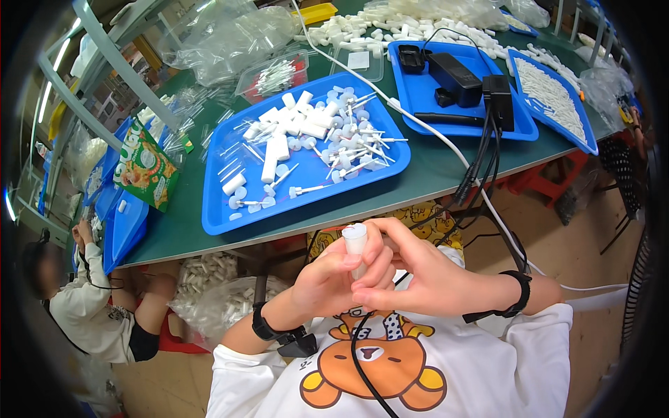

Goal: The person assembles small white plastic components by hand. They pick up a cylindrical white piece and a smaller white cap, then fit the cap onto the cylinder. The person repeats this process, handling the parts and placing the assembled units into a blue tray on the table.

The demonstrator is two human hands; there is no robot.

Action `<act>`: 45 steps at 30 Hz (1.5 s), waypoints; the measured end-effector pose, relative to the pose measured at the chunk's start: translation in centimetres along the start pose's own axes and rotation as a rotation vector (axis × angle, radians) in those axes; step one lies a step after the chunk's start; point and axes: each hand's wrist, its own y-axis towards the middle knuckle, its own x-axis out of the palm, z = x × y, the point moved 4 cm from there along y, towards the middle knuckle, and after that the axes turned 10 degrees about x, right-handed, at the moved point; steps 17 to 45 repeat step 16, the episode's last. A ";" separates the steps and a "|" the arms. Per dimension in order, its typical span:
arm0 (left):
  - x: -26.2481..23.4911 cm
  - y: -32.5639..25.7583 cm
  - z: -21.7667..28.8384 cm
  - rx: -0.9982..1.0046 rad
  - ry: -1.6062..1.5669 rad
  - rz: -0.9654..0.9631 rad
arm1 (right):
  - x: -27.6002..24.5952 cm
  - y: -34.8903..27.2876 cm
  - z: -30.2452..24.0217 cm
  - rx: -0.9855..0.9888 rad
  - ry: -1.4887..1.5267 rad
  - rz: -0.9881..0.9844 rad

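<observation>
Green table point(418, 177) carries a blue tray point(216, 216) strewn with small white plastic parts. Below its edge, over the lap, the left hand point(327, 282) and right hand point(425, 279) press together, fingers curled tight around one upright white tube point(355, 244).

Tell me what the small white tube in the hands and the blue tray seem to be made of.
Small white cylindrical tube: likely plastic, matte and opaque, with a smooth moulded look. Blue rectangular tray: probably rigid plastic, slightly glossy, with light glare and a raised moulded rim.
</observation>
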 end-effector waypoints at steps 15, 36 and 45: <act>-6.5 -0.1 -4.6 0.011 0.139 0.532 | 0.1 3.6 8.2 0.498 0.685 0.113; -6.6 0.0 -4.7 0.008 0.140 0.532 | 0.1 3.8 8.2 0.490 0.687 0.129; -6.6 0.0 -4.7 0.008 0.140 0.532 | 0.1 3.8 8.2 0.490 0.687 0.129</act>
